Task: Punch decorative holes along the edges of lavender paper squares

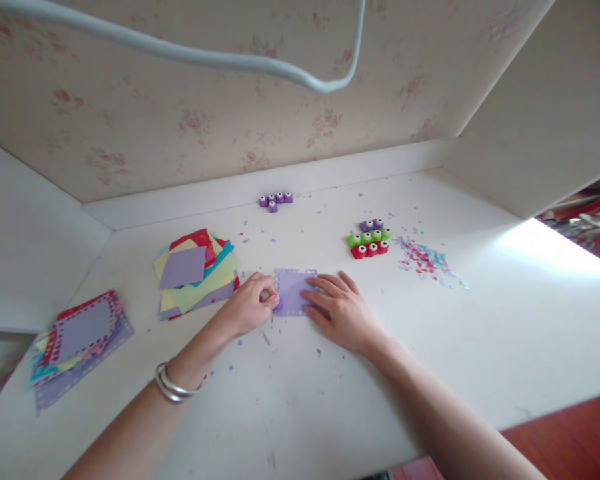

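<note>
Tbl: L hand w/ purple punch, R hand on ppr.

A pale cable crosses the floral wallpaper, with reddish flooring at lower right.

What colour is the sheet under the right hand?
Light purple; the sheet shows best in the head view.

Single head-worn view, looking forward and down across white table, floral wall behind
</note>
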Motion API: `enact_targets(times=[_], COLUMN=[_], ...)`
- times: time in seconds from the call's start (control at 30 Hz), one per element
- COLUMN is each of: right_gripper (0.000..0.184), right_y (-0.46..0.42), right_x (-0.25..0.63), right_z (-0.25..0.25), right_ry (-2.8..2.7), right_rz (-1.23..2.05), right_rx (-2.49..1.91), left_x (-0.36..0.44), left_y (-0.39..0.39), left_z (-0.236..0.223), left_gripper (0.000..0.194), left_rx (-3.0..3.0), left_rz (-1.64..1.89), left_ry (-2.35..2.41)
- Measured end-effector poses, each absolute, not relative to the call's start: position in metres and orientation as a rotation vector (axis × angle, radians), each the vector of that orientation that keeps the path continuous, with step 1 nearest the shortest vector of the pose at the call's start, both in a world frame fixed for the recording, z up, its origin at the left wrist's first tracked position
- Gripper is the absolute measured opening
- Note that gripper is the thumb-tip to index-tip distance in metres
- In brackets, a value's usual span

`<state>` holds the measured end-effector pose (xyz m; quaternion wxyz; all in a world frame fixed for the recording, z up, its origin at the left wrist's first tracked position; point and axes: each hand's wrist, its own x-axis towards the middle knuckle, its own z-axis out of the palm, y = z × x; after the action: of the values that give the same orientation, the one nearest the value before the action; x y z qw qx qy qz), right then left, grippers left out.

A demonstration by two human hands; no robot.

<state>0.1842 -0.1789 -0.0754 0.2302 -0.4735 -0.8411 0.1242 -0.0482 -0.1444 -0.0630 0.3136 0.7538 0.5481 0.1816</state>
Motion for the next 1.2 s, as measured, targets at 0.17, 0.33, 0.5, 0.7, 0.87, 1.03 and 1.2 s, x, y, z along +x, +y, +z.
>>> enact_targets(times=[0.17, 0.33, 0.5, 0.7, 0.87, 1.03, 1.2], right_gripper=[0.027, 0.027, 0.026, 0.027, 0.027, 0.026, 0.026], right_y=[-0.180, -0.181, -0.181, -0.179, -0.180, -0.180, -0.179], right_x=[0.184, 0.185, 0.185, 0.185, 0.184, 0.184, 0.185], right_z=[-0.075, -0.074, -0.074, -0.075, -0.074, -0.071, -0.071], right_ry=[-2.319, -2.317, -2.314, -2.313, -2.306, -2.293, -2.267], right_rz=[0.319, 0.313, 0.333, 0.360, 0.366, 0.393, 0.441], right_rx=[-1.300, -1.305, -1.315, -1.315, -1.324, -1.331, -1.337], left_x=[-0.053, -0.063, -0.082, -0.101, -0.095, -0.057, 0.015], left_y=[-0.144, -0.155, -0.163, -0.171, -0.164, -0.118, -0.060], left_z=[-0.063, -0.060, -0.056, -0.056, -0.055, -0.034, -0.022], left_gripper=[0.013, 0.021, 0.026, 0.030, 0.022, 0.029, 0.031], left_rx=[1.920, 1.870, 1.950, 2.068, 2.225, 2.161, 2.127], left_rz=[0.495, 0.557, 0.554, 0.600, 0.555, 0.618, 0.632], left_ry=[1.364, 1.315, 1.434, 1.641, 1.603, 1.490, 1.340])
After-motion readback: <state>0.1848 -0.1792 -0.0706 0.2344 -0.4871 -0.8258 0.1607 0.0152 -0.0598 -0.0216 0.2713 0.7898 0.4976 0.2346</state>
